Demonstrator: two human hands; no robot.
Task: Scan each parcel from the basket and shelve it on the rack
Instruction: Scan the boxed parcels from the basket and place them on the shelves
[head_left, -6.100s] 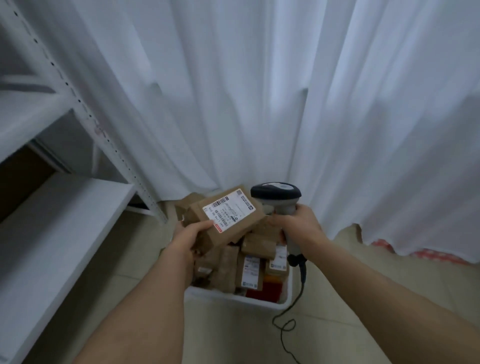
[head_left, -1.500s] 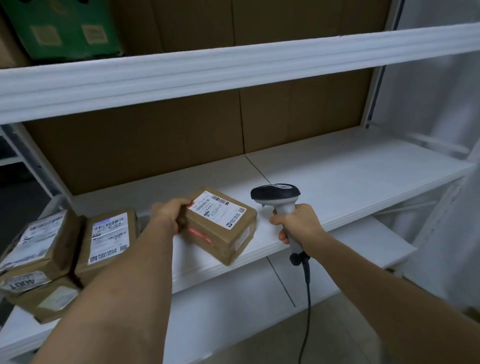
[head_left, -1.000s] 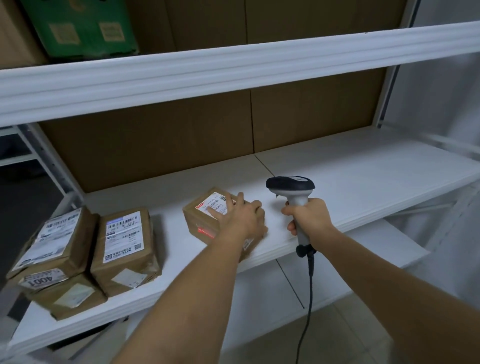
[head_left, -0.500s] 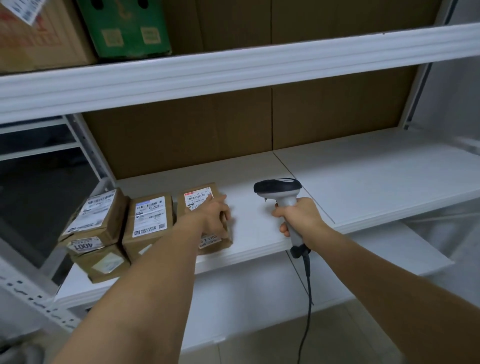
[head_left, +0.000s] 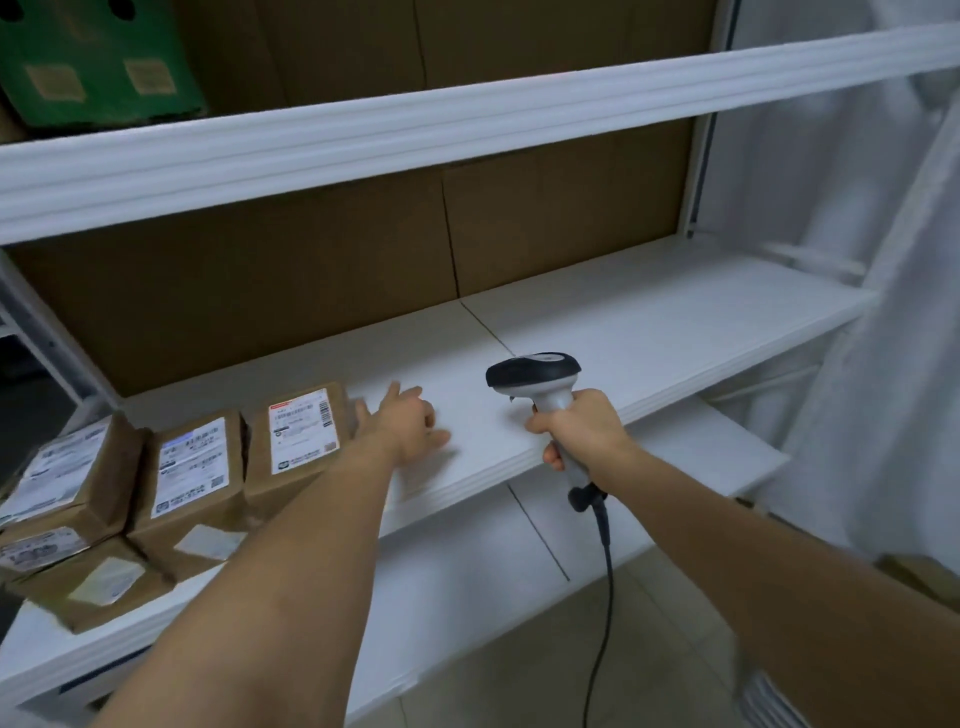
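Observation:
A brown parcel (head_left: 296, 441) with a white label lies flat on the white rack shelf (head_left: 649, 332), pushed against other labelled parcels (head_left: 192, 467) at the left. My left hand (head_left: 408, 426) hovers just right of it, fingers spread, holding nothing; its fingertips are near the parcel's right edge. My right hand (head_left: 576, 428) grips the handle of a grey and black barcode scanner (head_left: 535, 371), held upright over the shelf's front edge, its cable hanging down. The basket is out of view.
An upper shelf beam (head_left: 467, 114) crosses above, with a green box (head_left: 93, 57) on it. Brown cardboard (head_left: 545, 228) backs the rack. A lower shelf (head_left: 701, 457) sits below, and a white curtain (head_left: 883, 364) hangs at the right.
My left hand slid the parcel left against the row of parcels, then let go and drew back to the right. The scanner hand stayed about where it was.

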